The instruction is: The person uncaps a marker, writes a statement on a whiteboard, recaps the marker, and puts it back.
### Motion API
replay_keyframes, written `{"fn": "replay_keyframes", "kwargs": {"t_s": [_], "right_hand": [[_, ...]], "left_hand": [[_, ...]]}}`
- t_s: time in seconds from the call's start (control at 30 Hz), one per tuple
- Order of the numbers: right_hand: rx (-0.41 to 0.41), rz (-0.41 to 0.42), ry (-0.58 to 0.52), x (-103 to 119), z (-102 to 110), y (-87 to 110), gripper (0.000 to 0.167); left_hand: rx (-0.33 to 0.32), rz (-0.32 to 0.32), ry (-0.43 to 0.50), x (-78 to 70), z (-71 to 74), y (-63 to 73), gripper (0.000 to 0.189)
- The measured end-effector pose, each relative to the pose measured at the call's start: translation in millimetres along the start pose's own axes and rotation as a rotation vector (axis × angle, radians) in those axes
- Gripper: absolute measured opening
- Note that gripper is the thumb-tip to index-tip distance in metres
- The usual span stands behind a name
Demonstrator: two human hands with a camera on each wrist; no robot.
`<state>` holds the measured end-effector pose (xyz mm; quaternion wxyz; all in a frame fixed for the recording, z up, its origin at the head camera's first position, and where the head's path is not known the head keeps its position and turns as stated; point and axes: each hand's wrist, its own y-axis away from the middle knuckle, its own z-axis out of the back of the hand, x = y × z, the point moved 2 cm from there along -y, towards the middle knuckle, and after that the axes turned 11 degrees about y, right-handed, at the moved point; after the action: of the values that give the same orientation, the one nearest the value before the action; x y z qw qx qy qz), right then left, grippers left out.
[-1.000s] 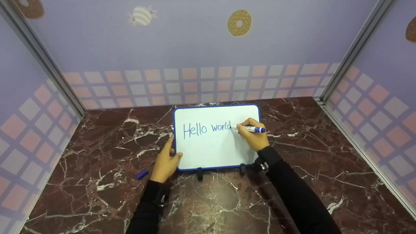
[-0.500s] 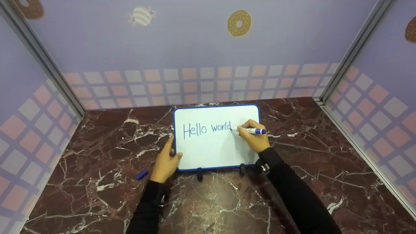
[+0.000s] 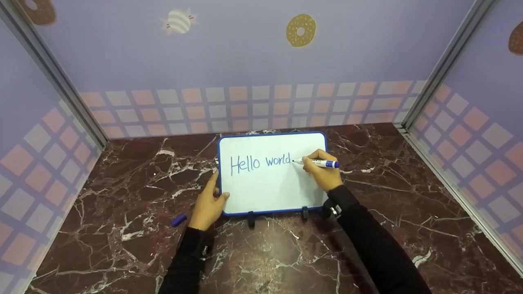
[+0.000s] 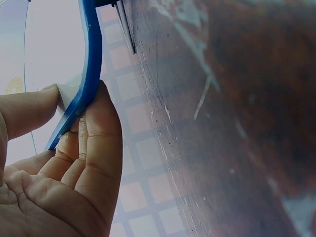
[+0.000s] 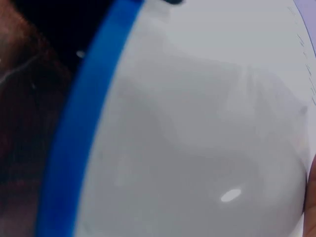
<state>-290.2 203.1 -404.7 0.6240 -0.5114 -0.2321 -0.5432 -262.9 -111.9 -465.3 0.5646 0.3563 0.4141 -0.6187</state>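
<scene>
A whiteboard with a blue frame leans back on the table, bearing "Hello world" in blue ink. My left hand grips its left edge, thumb on the front; in the left wrist view the fingers wrap behind the blue rim. Between thumb and fingers, my right hand pinches a white marker with a blue end. The marker's tip is at the board just right of the "d", by a small dot. In the right wrist view the board surface fills most of the picture, with only a sliver of hand at the right.
A blue marker cap lies on the marbled table, left of my left hand. Black stand feet hold the board's lower edge. Behind stands a lilac wall with printed squares, and side walls flank the table.
My right hand, with the marker, has shifted slightly right, and its tip now sits just past the "d". The left hand stays on the board's edge.
</scene>
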Motion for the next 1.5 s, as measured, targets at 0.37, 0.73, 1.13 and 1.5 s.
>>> {"fn": "replay_keyframes", "kwargs": {"t_s": [0.37, 0.73, 1.13, 1.5], "right_hand": [[-0.034, 0.012, -0.009, 0, 8, -7.0, 0.013], [-0.051, 0.005, 0.031, 1, 8, -10.0, 0.011], [-0.060, 0.010, 0.057, 0, 7, -11.9, 0.012], [-0.061, 0.046, 0.066, 0, 5, -9.5, 0.013]], "left_hand": [[0.028, 0.036, 0.023, 0.4, 0.0, 2.6, 0.070], [0.014, 0.041, 0.022, -1.2, -0.5, 1.2, 0.071], [-0.002, 0.022, 0.004, -1.2, -0.7, 1.1, 0.071], [0.001, 0.024, 0.011, -0.2, -0.8, 0.9, 0.071]]}}
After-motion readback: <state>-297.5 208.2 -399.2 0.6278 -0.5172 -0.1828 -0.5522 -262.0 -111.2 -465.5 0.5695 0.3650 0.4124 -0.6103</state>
